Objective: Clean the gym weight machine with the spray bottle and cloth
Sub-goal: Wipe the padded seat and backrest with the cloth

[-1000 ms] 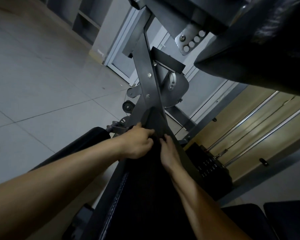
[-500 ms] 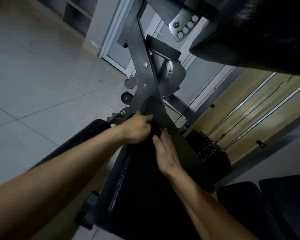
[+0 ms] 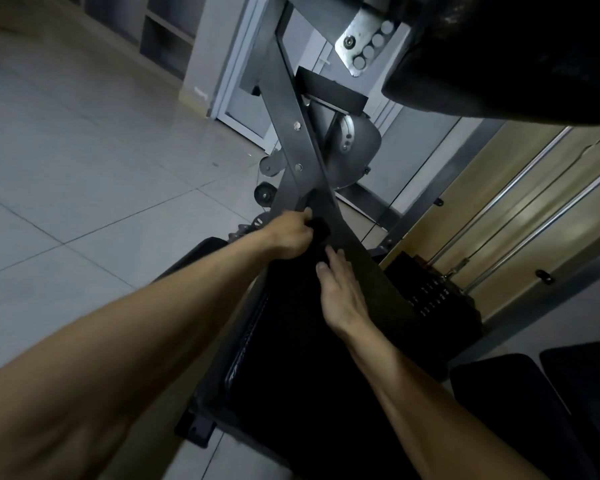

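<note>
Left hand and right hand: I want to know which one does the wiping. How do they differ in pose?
The left hand is curled, gripping a dark cloth; the right hand lies flat with straight fingers. The left hand sits farther up, at the grey frame bar; the right hand rests lower on the black pad. Both are bare and close together.

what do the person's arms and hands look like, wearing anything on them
Both are bare. The left hand and left forearm show no glove, sleeve, watch or band. The same goes for the right hand and right forearm. No rings show on the visible fingers.
</note>
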`<state>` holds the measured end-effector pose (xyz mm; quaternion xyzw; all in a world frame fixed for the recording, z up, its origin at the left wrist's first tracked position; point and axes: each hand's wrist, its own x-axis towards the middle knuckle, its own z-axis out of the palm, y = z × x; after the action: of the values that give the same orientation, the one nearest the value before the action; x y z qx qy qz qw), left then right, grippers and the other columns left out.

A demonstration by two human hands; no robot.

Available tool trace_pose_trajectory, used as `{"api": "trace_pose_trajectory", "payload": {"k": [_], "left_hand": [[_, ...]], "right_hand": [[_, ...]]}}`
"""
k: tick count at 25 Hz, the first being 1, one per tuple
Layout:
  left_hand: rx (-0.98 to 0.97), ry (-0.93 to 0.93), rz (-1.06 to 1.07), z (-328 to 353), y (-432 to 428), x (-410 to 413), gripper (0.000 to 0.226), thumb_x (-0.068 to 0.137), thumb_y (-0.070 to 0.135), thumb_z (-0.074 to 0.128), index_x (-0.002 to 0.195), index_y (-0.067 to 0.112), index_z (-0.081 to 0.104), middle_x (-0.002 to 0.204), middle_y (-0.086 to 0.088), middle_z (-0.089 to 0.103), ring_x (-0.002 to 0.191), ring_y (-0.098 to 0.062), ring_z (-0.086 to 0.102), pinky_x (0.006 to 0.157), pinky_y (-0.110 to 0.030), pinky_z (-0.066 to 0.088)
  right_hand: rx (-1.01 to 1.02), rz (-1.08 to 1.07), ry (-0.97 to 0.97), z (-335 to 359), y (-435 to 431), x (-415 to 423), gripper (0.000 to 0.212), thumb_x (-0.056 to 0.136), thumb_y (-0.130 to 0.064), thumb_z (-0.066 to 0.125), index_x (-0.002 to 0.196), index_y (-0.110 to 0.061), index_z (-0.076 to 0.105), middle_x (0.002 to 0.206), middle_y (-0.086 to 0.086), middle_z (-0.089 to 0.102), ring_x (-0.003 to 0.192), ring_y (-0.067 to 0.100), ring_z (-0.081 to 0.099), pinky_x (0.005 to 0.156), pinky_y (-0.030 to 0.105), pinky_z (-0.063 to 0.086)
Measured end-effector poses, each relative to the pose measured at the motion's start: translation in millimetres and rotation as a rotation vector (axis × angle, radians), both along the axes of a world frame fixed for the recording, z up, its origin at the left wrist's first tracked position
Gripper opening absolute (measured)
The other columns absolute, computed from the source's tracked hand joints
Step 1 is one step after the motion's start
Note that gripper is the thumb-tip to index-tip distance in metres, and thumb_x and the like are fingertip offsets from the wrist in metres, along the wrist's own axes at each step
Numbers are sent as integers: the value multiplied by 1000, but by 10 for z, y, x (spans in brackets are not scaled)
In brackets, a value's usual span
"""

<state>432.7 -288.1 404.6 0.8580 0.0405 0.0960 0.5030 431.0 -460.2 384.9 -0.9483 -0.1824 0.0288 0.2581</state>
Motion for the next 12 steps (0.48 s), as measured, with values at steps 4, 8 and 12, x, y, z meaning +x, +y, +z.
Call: {"api": "trace_pose_trajectory", "payload": {"k": [4,8,12], "left_hand": [[-16,-102,-24,-193,-71,-854,58,102,10,46,158,16,34,166,-6,25,155,-15,15,122,-20,8],[-42,-234,-108,-346,-169,-2009,54,107,14,43,159,24,32,159,19,21,152,2,4,124,-18,4],[-35,-181,-14,-296,-147,-1596,46,105,16,47,152,14,47,156,4,44,150,-13,31,123,-26,22]], "right_hand": [[-11,6,-25,-17,-2,6,53,111,-43,24,163,-37,16,173,-3,5,159,21,1,129,47,3],[24,-50,-34,26,43,-121,56,110,-48,25,164,-31,20,173,2,9,159,23,6,128,47,7],[-64,16,7,56,-130,-679,65,110,-51,24,165,-20,11,173,2,3,159,21,1,129,45,4]]}}
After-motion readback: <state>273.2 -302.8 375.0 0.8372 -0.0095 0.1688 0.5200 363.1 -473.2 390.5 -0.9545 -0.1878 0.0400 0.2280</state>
